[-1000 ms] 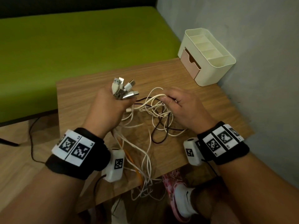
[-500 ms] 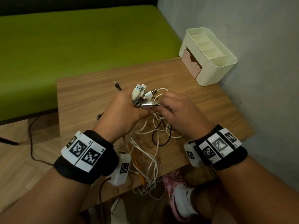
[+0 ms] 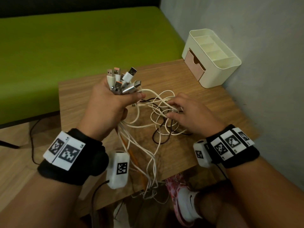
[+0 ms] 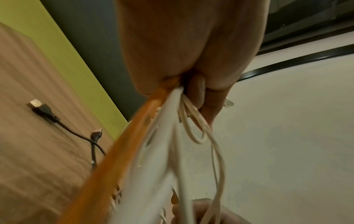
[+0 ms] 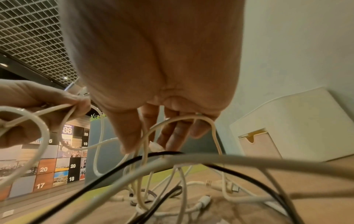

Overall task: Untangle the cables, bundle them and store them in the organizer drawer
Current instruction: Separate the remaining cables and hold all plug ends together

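My left hand (image 3: 118, 102) is raised over the wooden table (image 3: 82, 99) and grips a bunch of cables just below their USB plugs (image 3: 122, 80), which fan out above the fist. White cords and one orange cord (image 4: 134, 136) hang from that fist over the table's near edge. To its right, my right hand (image 3: 174, 112) reaches down into the tangle of white and black cables (image 3: 161, 119) on the table, where thumb and fingers pinch a white cable end (image 5: 155, 146). The cream organizer (image 3: 218, 69), its pink drawer (image 3: 194, 63) facing me, stands at the far right corner.
A separate black cable with a USB plug (image 4: 43, 109) lies on the table left of my left hand. A green bench (image 3: 74, 38) runs behind the table and a grey wall (image 3: 263, 46) bounds its right side. A shoe (image 3: 185, 199) shows below the near edge.
My left hand has lifted up and to the left with the plug bunch, away from the right hand. The right hand has dropped back into the tangle and pinches a white cable.
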